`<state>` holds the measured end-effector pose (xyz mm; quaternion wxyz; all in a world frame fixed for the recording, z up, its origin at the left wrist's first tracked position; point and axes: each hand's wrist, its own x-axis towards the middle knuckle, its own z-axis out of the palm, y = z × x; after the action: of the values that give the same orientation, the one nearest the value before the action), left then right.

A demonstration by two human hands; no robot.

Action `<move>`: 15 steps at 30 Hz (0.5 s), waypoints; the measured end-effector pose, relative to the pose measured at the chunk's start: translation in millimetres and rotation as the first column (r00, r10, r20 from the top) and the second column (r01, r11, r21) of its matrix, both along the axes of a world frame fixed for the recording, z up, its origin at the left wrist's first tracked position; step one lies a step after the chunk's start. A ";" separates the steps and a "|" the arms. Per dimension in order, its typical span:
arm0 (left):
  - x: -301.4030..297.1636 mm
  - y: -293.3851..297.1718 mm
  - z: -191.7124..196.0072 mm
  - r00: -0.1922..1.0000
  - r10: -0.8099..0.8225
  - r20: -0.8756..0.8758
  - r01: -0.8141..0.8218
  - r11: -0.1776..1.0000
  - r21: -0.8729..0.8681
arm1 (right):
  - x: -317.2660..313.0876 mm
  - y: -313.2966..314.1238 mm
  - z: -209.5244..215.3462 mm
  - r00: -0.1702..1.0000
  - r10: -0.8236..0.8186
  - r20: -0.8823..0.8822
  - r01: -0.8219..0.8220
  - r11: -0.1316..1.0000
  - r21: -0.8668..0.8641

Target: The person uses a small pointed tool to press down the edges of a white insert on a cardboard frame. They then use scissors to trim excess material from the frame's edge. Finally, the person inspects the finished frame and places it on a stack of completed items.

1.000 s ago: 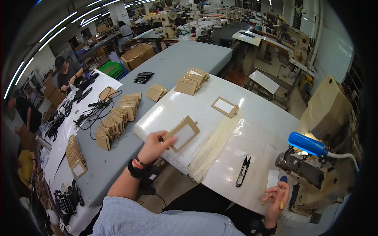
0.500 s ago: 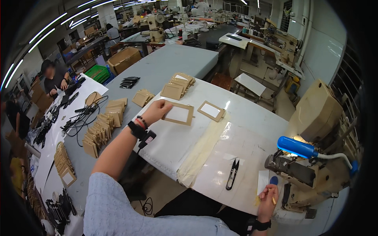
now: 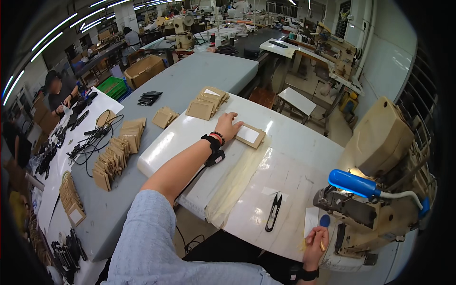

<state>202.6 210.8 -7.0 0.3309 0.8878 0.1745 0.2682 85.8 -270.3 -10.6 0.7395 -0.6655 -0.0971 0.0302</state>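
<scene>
My left hand (image 3: 229, 126) reaches out over the white work table, its fingers apart at the left end of a tan rectangular frame (image 3: 259, 141) with a white window. The thumb side is at the frame's corner; whether it still pinches the edge is hard to see. Near the front right, beside the sewing machine (image 3: 363, 209), my right hand (image 3: 315, 242) is closed around a slim thing with a brass-coloured end, mostly hidden by the fingers. Just beyond it lie a blue oval piece (image 3: 325, 221) and a white strip (image 3: 310, 221). Black thread snips (image 3: 273, 212) rest on the table.
Tan frames are stacked (image 3: 202, 109) at the table's far left edge. More stand in rows (image 3: 110, 159) on the grey table (image 3: 190, 71), near black cables (image 3: 90, 147). A blue lamp (image 3: 354, 183) juts over the machine. A co-worker (image 3: 61, 92) sits far left.
My left hand has moved right and away, carrying a tan frame to where another lay; only one frame shows there now. My right hand has stayed by the machine. The view has shifted slightly.
</scene>
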 end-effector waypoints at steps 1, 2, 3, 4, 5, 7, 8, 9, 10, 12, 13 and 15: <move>-9.0 3.9 -2.1 0.999 0.012 0.049 -0.014 0.999 0.043 | 0.1 0.9 0.7 1.000 0.001 0.002 -0.001 1.000 -0.001; -19.8 8.4 -3.6 0.995 0.022 0.097 -0.031 0.996 0.086 | -0.5 1.4 0.9 1.000 -0.004 0.005 0.004 1.000 -0.001; -34.3 8.9 2.0 0.996 0.000 0.085 -0.007 0.996 0.088 | 0.8 1.3 -1.8 1.000 -0.006 0.003 0.006 1.000 0.008; -49.3 7.8 7.4 0.999 -0.015 0.029 0.014 0.999 0.035 | 2.1 1.4 -4.5 1.000 -0.003 0.002 0.003 1.000 0.017; -70.8 2.0 22.0 0.999 -0.025 -0.022 0.025 0.999 -0.027 | 2.3 1.1 -5.9 1.000 -0.021 -0.005 0.021 1.000 0.020; -110.1 4.7 24.1 1.000 -0.022 0.016 0.022 1.000 -0.013 | 2.0 0.7 -8.1 1.000 -0.025 -0.013 0.026 0.999 0.027; -130.2 6.4 29.8 1.000 0.004 0.014 -0.003 0.996 -0.085 | -1.3 1.4 -3.9 0.999 -0.034 -0.029 0.036 0.998 0.059; -150.2 4.6 41.6 1.000 0.025 0.014 -0.023 0.987 -0.159 | -3.1 1.0 -0.9 0.998 -0.058 -0.038 0.061 0.996 0.063; -168.2 5.5 46.7 0.999 0.046 0.014 -0.042 0.972 -0.232 | -3.6 -0.6 -2.4 0.995 -0.083 -0.046 0.086 0.994 0.066; -216.8 21.4 45.0 0.970 0.229 0.083 -0.205 0.951 -0.233 | 1.0 -9.6 -13.1 0.996 -0.021 -0.081 0.026 0.998 0.059; -243.4 32.3 39.7 0.933 0.346 0.100 -0.313 0.916 -0.252 | -0.7 -11.2 -6.7 0.995 0.010 -0.101 -0.005 0.999 0.052; -299.9 54.3 21.1 0.801 0.572 0.177 -0.541 0.818 -0.194 | -6.9 0.3 10.8 0.994 0.017 -0.105 -0.012 0.999 0.044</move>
<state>-97.3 265.1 14.0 0.3138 0.7360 0.4064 0.4411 78.9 -269.9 0.3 0.7576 -0.6459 -0.0633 0.0687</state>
